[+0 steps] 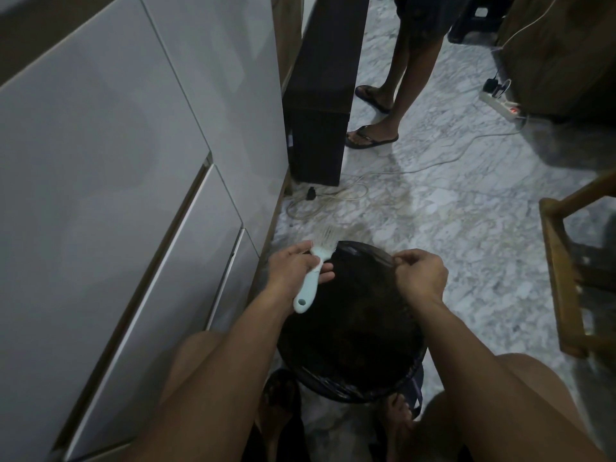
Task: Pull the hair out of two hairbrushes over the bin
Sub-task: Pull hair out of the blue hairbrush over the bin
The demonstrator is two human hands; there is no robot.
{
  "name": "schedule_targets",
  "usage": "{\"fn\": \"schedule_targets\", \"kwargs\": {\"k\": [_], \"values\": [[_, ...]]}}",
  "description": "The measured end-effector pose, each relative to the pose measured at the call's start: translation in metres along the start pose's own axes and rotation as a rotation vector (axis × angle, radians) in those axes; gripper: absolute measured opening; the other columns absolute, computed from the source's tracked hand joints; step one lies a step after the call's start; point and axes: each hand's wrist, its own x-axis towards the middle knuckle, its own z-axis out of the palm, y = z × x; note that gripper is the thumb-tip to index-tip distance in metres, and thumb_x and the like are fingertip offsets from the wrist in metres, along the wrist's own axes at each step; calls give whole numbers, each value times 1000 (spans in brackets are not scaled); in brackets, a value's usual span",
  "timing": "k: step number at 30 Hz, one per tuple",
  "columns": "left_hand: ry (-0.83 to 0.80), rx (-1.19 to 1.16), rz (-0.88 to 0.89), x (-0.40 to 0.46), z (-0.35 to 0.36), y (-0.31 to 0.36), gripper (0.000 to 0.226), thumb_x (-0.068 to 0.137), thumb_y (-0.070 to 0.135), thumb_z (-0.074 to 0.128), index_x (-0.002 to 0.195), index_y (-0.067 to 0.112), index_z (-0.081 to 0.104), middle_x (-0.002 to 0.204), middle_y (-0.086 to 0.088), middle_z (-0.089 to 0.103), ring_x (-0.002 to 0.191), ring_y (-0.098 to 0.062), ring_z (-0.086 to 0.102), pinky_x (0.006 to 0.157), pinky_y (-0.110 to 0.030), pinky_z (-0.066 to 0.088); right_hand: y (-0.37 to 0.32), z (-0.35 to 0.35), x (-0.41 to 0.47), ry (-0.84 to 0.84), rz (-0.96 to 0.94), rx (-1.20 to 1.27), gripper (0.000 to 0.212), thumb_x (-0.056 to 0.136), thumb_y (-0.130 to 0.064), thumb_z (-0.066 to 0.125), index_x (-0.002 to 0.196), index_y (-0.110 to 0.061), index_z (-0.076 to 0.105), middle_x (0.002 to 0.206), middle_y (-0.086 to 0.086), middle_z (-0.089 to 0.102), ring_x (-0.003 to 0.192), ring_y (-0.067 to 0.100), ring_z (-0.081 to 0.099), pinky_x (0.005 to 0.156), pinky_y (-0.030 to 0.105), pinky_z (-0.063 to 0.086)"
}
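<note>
A dark bin (350, 378) lined with a black bag stands on the floor between my knees. My left hand (293, 266) grips a pale blue hairbrush (311, 271) at the bin's far left rim, with its white bristles pointing away and its handle toward me. My right hand (421, 275) hovers over the bin's far right rim with its fingers curled and fingertips pinched together. Whether hair is between those fingertips is too dim to tell. No second hairbrush is in view.
White cabinet fronts (116, 195) run along the left. A dark cabinet (320, 105) stands ahead, with loose cables (333, 198) on the marble floor. Another person's legs in sandals (376, 128) stand beyond. A power strip (500, 103) lies far right; wooden furniture (566, 278) sits at the right.
</note>
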Motion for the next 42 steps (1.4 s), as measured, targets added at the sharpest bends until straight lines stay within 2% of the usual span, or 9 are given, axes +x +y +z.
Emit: {"fn": "schedule_targets", "kwargs": {"k": [5, 10, 14, 21, 25, 29, 34, 38, 42], "values": [[148, -134, 65, 11, -7, 4, 46, 88, -12, 53, 132, 2, 53, 118, -30, 62, 85, -32, 73, 66, -38, 62, -7, -7, 5, 1, -42, 30, 16, 88, -7, 60, 82, -16, 72, 83, 1, 68, 85, 18, 61, 76, 24, 44], [113, -83, 25, 10, -7, 3, 46, 87, -12, 55, 130, 4, 54, 116, -29, 62, 87, -35, 73, 69, -39, 62, -11, -1, 2, -78, -162, 168, 16, 90, -7, 60, 82, -19, 68, 84, 1, 70, 83, 17, 67, 77, 26, 52], [35, -12, -31, 5, -3, 1, 47, 86, -13, 55, 130, 2, 54, 117, -30, 61, 88, -36, 74, 70, -41, 62, -21, 1, -9, -148, -234, 344, 11, 91, -4, 60, 87, -11, 68, 77, 1, 67, 64, 4, 64, 59, 9, 50], [30, -3, -36, 3, -8, 4, 44, 87, -14, 54, 129, 0, 53, 115, -30, 61, 85, -35, 73, 62, -37, 62, -24, 5, -9, -84, -291, 402, 14, 92, -4, 58, 89, -15, 66, 80, -8, 67, 73, -4, 66, 71, 9, 52], [37, -6, -26, 2, -10, 5, 42, 87, -14, 54, 126, 2, 54, 114, -30, 61, 86, -35, 73, 62, -37, 63, -20, 12, -7, -169, -273, 331, 22, 89, -6, 62, 80, -25, 66, 81, -3, 68, 83, 16, 67, 77, 25, 53], [24, 10, -26, 1, -11, 4, 40, 87, -13, 55, 123, 3, 56, 115, -29, 62, 86, -35, 73, 63, -37, 63, -11, 17, -10, -358, -259, -18, 24, 86, -1, 61, 98, -18, 72, 101, 0, 70, 98, 18, 65, 89, 29, 52], [-8, 48, -33, 4, -13, 2, 46, 86, -13, 56, 130, 1, 55, 116, -28, 63, 87, -34, 74, 72, -41, 61, -8, 16, -15, -320, -216, -166, 48, 82, 11, 48, 110, -19, 73, 111, 10, 70, 89, 23, 66, 81, 30, 56], [-27, 70, -28, 4, -12, 1, 47, 85, -13, 57, 129, 1, 55, 114, -31, 63, 87, -36, 74, 77, -45, 61, -8, 15, -13, -185, -188, -202, 27, 89, -8, 59, 109, -16, 74, 114, 8, 72, 105, 25, 66, 95, 35, 52], [-60, 91, -23, 2, -10, 2, 46, 86, -14, 55, 130, 0, 54, 116, -31, 62, 90, -37, 73, 77, -44, 61, -11, 12, -16, -100, -187, -210, 15, 84, -33, 71, 88, -19, 76, 92, 3, 75, 93, 22, 67, 83, 34, 53]]}}
